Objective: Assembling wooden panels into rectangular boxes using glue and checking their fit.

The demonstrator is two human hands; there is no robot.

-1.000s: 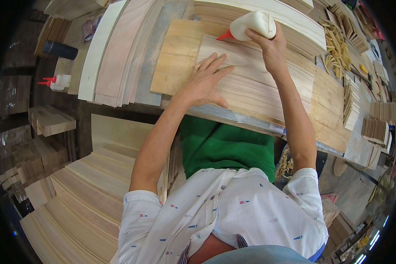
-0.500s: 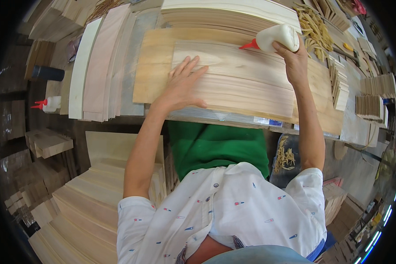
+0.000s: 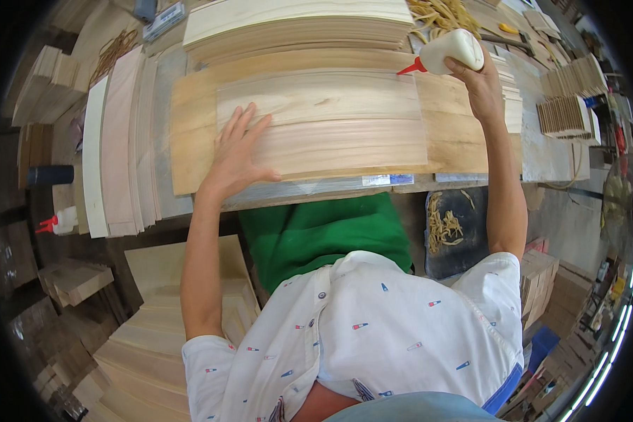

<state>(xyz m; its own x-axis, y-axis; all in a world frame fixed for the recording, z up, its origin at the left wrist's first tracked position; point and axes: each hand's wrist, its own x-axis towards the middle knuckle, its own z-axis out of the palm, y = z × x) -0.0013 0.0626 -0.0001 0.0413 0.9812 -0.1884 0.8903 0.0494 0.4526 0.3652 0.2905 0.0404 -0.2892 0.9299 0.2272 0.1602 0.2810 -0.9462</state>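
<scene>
A pale thin wooden board (image 3: 330, 144) lies flat on a larger, yellower wooden board (image 3: 464, 141) on the workbench. My left hand (image 3: 235, 158) rests on the pale board's left end, fingers spread and thumb near its front edge. My right hand (image 3: 480, 84) is wrapped round a white squeeze bottle (image 3: 449, 53) with a red pointed nozzle (image 3: 411, 67). The bottle is tilted, its nozzle pointing left and down beside the pale board's far right corner. Whether the tip touches the wood, I cannot tell.
Behind the boards stands a stack of pale planks (image 3: 295, 24); more boards (image 3: 119, 141) are stacked at the left. Yellowish strips (image 3: 446, 17) lie at the back right, near small wooden slats (image 3: 566, 116). Another red-tipped bottle (image 3: 65, 221) stands far left. A dark tray (image 3: 457, 232) holds scraps.
The bottle in my right hand has moved right along the pale board's far edge to near its corner. My left hand stays on the left end. The whole view has shifted.
</scene>
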